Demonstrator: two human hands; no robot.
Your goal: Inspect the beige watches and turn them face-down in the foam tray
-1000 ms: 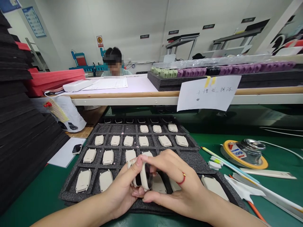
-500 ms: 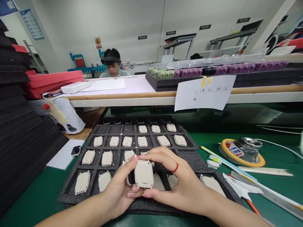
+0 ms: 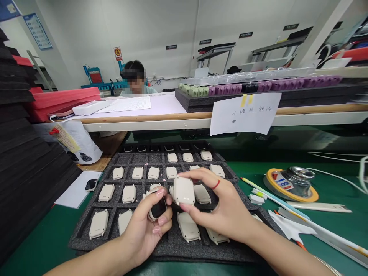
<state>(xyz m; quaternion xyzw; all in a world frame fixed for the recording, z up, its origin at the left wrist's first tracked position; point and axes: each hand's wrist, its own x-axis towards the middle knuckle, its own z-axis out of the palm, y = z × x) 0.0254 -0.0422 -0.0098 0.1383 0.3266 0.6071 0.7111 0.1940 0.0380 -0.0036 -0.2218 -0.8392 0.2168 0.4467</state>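
My left hand [image 3: 145, 232] grips a smartwatch case [image 3: 158, 209] with its dark screen facing up and to the right. Between the thumb and fingers of my right hand [image 3: 227, 209] is a second, cream watch case [image 3: 184, 190], its back towards me. The two cases are held side by side, over a dark foam tray [image 3: 184, 255]. Rows of cream watch cases lie back up in the tray's compartments, among them one case [image 3: 188, 227] just below my right hand. The hands partly cover some of the compartments.
Left stands a tall stack of black foam [image 3: 25, 184]; a small watch [image 3: 91, 185] rests on white paper beside the tray. At right are a tape roll [image 3: 270, 180] around a metal-topped jar [image 3: 300, 174], plus sticks and a white cloth [image 3: 290, 226]. A shelf [image 3: 149, 124] crosses behind; a person sits beyond.
My right hand has lifted its watch case slightly up and right, away from the one in my left hand. The left-hand case now shows more of its dark screen.
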